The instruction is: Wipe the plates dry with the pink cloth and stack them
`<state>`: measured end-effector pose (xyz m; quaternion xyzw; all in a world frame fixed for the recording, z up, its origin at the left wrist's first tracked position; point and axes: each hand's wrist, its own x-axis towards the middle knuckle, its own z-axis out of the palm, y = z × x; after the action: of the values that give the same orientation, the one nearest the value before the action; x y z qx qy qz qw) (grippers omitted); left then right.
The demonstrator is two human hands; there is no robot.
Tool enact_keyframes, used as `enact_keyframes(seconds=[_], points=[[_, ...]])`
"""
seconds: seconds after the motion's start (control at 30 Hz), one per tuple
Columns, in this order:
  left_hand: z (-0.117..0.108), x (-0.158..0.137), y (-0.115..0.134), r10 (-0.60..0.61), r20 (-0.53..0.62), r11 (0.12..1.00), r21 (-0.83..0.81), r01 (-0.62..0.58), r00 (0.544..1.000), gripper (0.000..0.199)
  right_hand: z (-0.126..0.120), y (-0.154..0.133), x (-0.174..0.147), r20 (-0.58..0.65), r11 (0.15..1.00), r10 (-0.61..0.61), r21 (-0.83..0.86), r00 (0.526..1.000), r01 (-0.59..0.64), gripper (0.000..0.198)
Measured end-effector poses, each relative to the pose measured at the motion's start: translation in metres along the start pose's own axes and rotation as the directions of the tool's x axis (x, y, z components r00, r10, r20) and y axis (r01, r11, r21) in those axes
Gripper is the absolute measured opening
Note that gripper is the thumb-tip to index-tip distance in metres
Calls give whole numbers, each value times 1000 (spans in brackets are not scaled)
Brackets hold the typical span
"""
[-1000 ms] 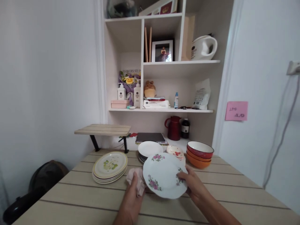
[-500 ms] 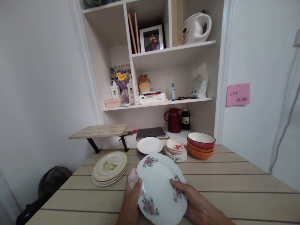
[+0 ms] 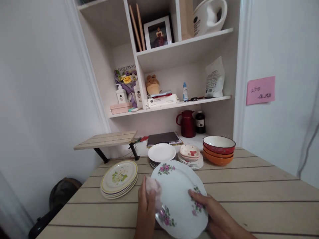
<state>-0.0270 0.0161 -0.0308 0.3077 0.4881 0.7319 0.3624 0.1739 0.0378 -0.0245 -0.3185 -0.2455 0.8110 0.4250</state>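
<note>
Head view: the flowered plate point(image 3: 181, 196) is at the near middle of the scene, held up over the worktop point(image 3: 99, 215) with its face tilted toward the person. The right hand point(image 3: 211, 212) has its grip closed on the plate's right rim, thumb on the upper face and the other fingers out of sight beneath; this pinch probably steadies the plate while leaving most of its face free. The left hand point(image 3: 146, 210) has its grip closed around a crumpled pink cloth point(image 3: 156, 186), which lies against the plate's left edge, perhaps bunched so that it sits between skin and china.

Farther off, crockery stands stacked by kind, likely to save room and keep the near space open: yellow-rimmed plates point(image 3: 119, 176) at left, white plates point(image 3: 161, 152) behind the flowered one, small patterned dishes point(image 3: 189, 152) to their right, and bowls point(image 3: 219, 151) at far right.

As for writing, the pink note point(image 3: 261, 90) on the right wall reads "250", with a second scribbled line I cannot make out. "FLOWERS ST" shows above the bouquet point(image 3: 127, 79), the rest cut off. The pump bottle point(image 3: 121, 94) and the watering can point(image 3: 210, 18) carry round dark logos, their small print illegible. The white pouch point(image 3: 215, 78) bears a barcode; no brand can be read.
</note>
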Motion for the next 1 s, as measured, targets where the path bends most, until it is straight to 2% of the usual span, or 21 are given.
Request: enact_keyframes(seconds=[0.07,0.13,0.27,0.37,0.47,0.67,0.83,1.0], points=[[-2,-9,3,115,-18,974,199,-109,993,64,3,0,-5,9,997,-39,-66,999,39,44],[-2,-15,9,155,-5,920,365,-142,988,62,6,-1,-10,34,991,-62,-120,998,65,45],[-2,-16,23,116,-11,894,436,-100,993,61,7,-1,-14,86,984,-50,-168,995,64,43],[-4,-11,24,45,-24,925,379,-33,999,58,6,-2,-15,69,984,-36,-174,997,48,39],[-5,-8,21,-81,-9,958,275,81,997,51,8,-4,-17,31,980,-53,-188,998,58,38],[2,-14,17,-294,49,955,50,291,955,55,16,-3,-23,-134,987,-81,-150,988,60,36],[11,-21,9,-315,92,939,-117,325,945,51,17,2,-23,-210,998,-42,-52,977,32,45],[20,-31,0,-335,99,920,-180,348,937,52,17,0,-24,-222,999,-50,-4,974,50,55]])
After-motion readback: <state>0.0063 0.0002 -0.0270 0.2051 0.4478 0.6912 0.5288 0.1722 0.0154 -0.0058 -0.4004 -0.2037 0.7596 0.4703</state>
